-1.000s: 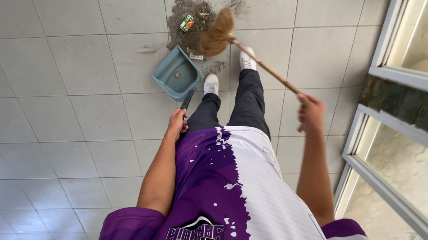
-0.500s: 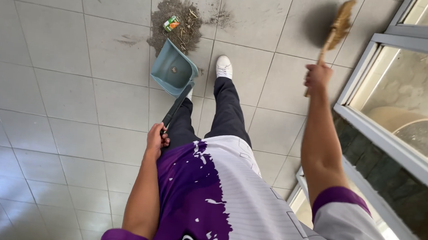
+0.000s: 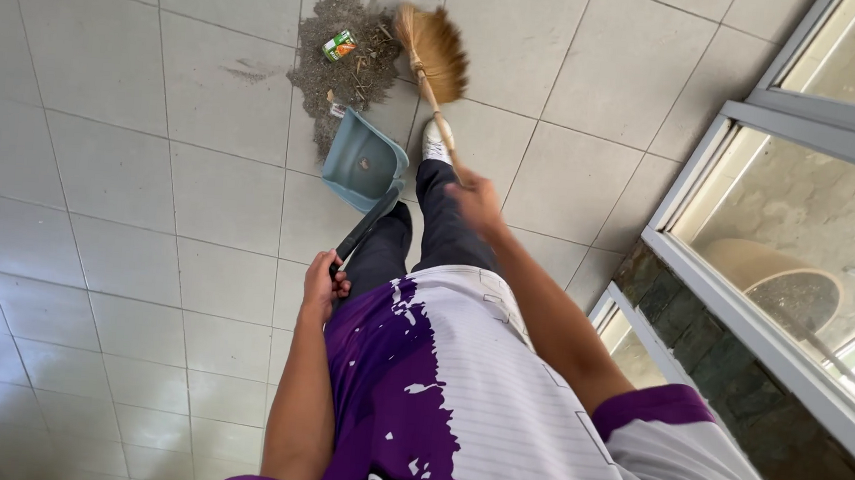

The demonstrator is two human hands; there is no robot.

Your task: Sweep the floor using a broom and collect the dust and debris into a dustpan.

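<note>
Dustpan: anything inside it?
The blue dustpan holds one small speck of debris; otherwise its tray looks bare. The dirt pile lies on the tiles beyond its lip. Floor underneath is hidden.

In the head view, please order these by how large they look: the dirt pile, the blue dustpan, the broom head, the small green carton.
1. Dirt pile
2. Blue dustpan, its scoop close to the pile in size, so unsure
3. Broom head
4. Small green carton, clearly smallest
</note>
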